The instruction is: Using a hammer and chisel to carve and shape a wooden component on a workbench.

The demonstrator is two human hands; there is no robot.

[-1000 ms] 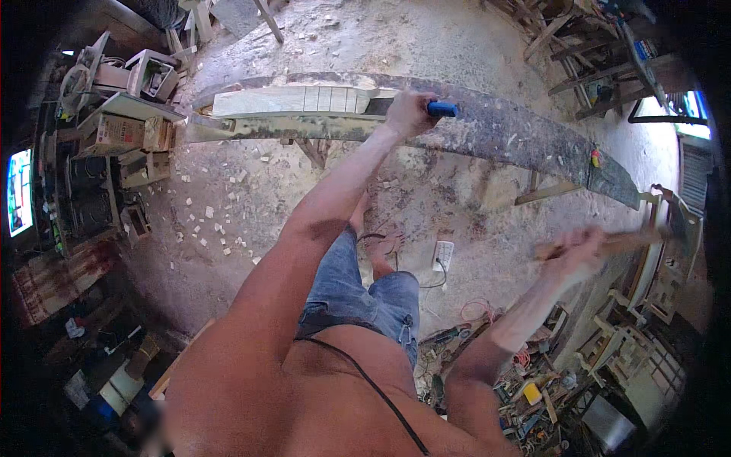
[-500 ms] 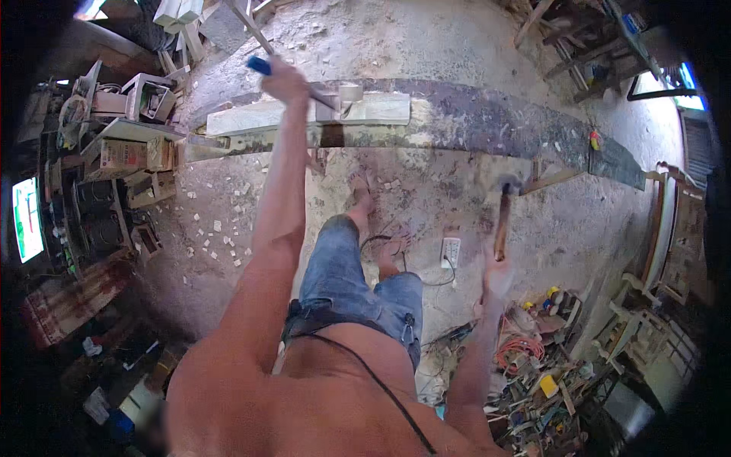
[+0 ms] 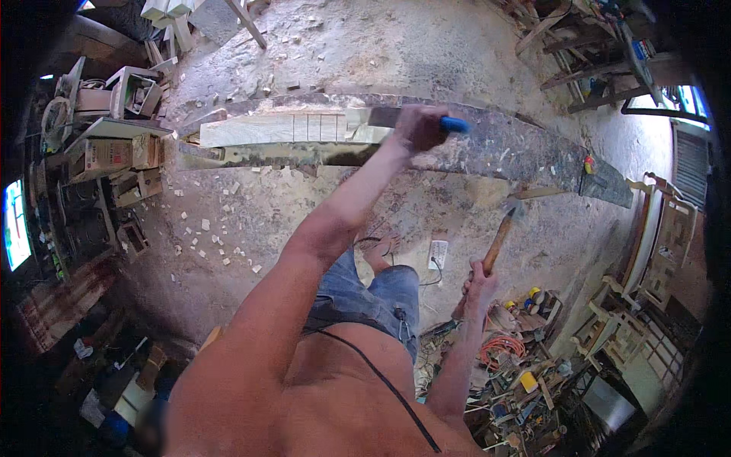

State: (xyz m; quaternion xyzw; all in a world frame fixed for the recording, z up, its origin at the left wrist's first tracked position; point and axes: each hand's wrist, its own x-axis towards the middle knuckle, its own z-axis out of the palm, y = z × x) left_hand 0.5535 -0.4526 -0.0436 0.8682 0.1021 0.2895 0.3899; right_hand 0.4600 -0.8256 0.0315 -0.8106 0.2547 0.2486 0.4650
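Note:
My left hand [image 3: 419, 128] grips a blue-handled tool [image 3: 457, 125] with a broad dark blade [image 3: 384, 116], held over the right end of a pale wooden workpiece [image 3: 251, 129]. Several straight lines or cuts cross the workpiece, which lies along a long, stained bench plank [image 3: 518, 152]. Lower on the right, my right hand [image 3: 478, 283] is closed around the wooden handle of a hammer-like tool [image 3: 499, 240], whose head points up toward the bench. Whether the blade touches the wood I cannot tell.
Wooden pieces, boxes and frames [image 3: 114, 152] crowd the left side. Cluttered timber [image 3: 579, 53] stands at upper right. Tools and a coiled orange cord [image 3: 502, 350] lie at lower right. A power strip [image 3: 438, 254] sits on the chip-strewn floor [image 3: 228, 221], near my feet.
My left hand swung leftward with the blue-handled tool, then came back rightward to the workpiece's right end. My right hand and its tool dropped from farther right to a lower, more central position.

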